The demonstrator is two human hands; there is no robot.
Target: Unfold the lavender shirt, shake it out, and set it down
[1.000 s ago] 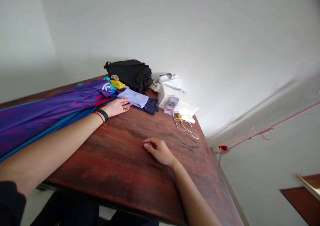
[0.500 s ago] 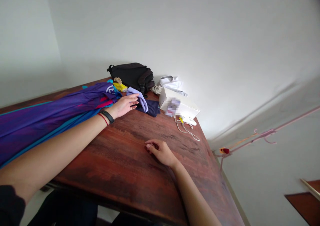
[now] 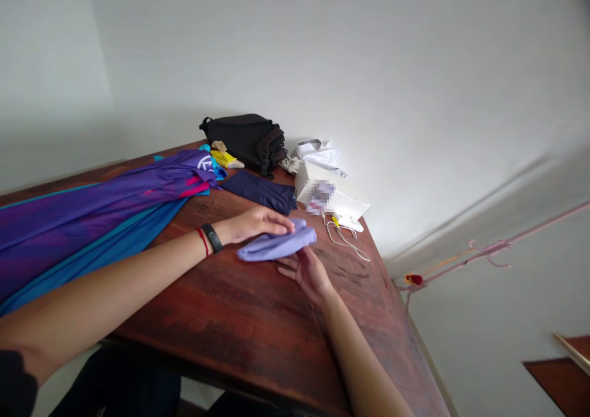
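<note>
While my left hand pinches the folded lavender cloth above the near table, my right hand meets its right end; from this remote view I can't tell how firmly. I judge this a two-handed handling step, calling next for a sure right grip. Beyond lies dark cloth, left of a white box.

The left hand is closed over the lilac cloth's far edge; the right hand is held against its near right end, fingers partly spread.
</note>
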